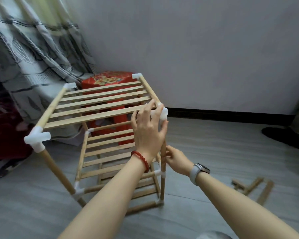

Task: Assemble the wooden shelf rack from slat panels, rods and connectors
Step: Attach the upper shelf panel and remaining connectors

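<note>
The shelf rack [100,135] stands at frame centre with three slat tiers fitted. My left hand [149,128] rests spread-fingered over the top-right white connector [163,113], gripping nothing firmly, and my right hand [175,159] pinches the upright rod [163,169] beneath it. Spare slat pieces [254,187] at lower right suggest fitting remains.

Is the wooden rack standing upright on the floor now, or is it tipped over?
Upright. The rack stands on its rods on the floor, and its slat shelves lie roughly level, one above another.

Red stool [100,81] beside grey curtain [33,49]
</note>
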A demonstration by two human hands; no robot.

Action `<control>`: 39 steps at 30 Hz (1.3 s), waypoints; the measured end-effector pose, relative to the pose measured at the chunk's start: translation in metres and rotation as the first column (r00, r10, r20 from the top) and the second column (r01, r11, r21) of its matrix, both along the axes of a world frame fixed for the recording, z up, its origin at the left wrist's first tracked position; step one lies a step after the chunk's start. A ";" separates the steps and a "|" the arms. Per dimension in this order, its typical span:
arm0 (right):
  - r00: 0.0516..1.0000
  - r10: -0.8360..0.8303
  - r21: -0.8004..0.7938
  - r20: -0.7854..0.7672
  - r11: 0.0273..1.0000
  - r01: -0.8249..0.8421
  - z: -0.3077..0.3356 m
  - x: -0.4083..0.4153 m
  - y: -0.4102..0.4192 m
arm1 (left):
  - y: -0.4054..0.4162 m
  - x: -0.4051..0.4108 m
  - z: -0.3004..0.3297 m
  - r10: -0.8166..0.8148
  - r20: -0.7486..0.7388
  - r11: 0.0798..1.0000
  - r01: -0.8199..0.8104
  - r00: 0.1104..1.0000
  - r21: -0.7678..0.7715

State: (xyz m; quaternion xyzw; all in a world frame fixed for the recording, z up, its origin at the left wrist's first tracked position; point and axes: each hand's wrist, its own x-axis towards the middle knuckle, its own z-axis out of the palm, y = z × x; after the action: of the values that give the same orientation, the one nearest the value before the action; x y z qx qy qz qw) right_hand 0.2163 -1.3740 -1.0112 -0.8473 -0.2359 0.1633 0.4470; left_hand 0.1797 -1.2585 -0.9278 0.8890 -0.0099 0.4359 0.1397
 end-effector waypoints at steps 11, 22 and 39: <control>0.965 -0.220 -0.076 -0.140 0.974 0.211 -0.056 0.011 -0.084 | -0.046 -0.016 -0.075 -0.068 -0.117 0.952 0.100 0.991 0.291; 0.601 -0.794 -0.484 -0.089 0.562 0.671 -0.238 0.013 -0.235 | -0.131 0.051 -0.278 -0.155 -0.911 0.985 0.135 0.383 -0.110; -0.047 -0.913 -0.428 -0.406 0.145 0.892 -0.294 0.045 -0.263 | -0.129 0.063 -0.360 -0.094 -0.996 0.971 0.220 -0.004 -0.092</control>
State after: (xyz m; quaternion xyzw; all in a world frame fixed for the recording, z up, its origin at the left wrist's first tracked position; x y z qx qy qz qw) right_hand 0.2617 -1.6373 -1.3049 -0.6957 0.5325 0.0871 0.4742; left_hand 0.2423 -1.3879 -1.2873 0.9363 -0.0280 -0.3311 0.1137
